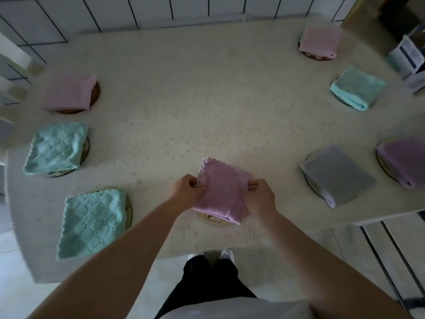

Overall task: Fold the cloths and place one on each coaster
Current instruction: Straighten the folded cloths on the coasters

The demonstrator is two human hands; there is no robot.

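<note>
At table centre-front, head view: left hand (187, 188) and right hand (262, 195) both pinch a folded pink cloth (222, 192), one on each side edge, fingers closed on the fabric. Cloth is tilted, its near end over a pale coaster (210, 219) by the table's near edge; can't tell if it touches. Table (184, 100) has a cream patterned cover. Seven other coasters already carry folded cloths. Left side, far to near: pink cloth on brown coaster (69, 92), teal quilted cloth (56, 148), teal waffle cloth (92, 219). Right side, far to near: pink cloth far right (320, 41), teal cloth (357, 87), purple cloth at right edge (404, 162), grey cloth (337, 177). All well apart, ringed around the table edge. White tiled wall (138, 10) behind. Person's dark trousers (207, 286) and pale shoes below the table edge.
</note>
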